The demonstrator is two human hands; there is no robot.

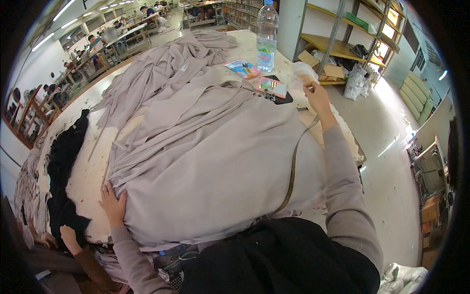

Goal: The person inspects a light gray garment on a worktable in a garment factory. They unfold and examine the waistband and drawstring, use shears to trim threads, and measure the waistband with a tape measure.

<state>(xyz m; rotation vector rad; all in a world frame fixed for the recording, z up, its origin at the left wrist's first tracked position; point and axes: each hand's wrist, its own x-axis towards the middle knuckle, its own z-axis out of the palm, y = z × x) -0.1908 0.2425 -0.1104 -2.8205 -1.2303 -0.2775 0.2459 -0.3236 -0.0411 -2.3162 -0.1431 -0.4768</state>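
A large piece of pale grey-mauve cloth (pixel 210 161) covers the table in front of me, smooth on the near side and folded toward the back. At its left edge, my left hand (pixel 113 206) lies flat with the fingers stretched out. My right hand (pixel 318 100) is raised at the far right, thumb and fingers pinched together. A crumpled clear plastic bag (pixel 304 72) is just beyond those fingers; what they hold, if anything, is too small to make out. A narrow olive tape (pixel 293 166) hangs over the cloth between my body and right forearm.
Beyond the cloth are a water bottle (pixel 267 39), a colourful packet (pixel 243 68) and a phone (pixel 272 86). More cloth (pixel 161 63) is heaped behind. Black cloth (pixel 66 171) lies left, by another person's hand (pixel 70 238). Metal shelves (pixel 338 49) stand at right.
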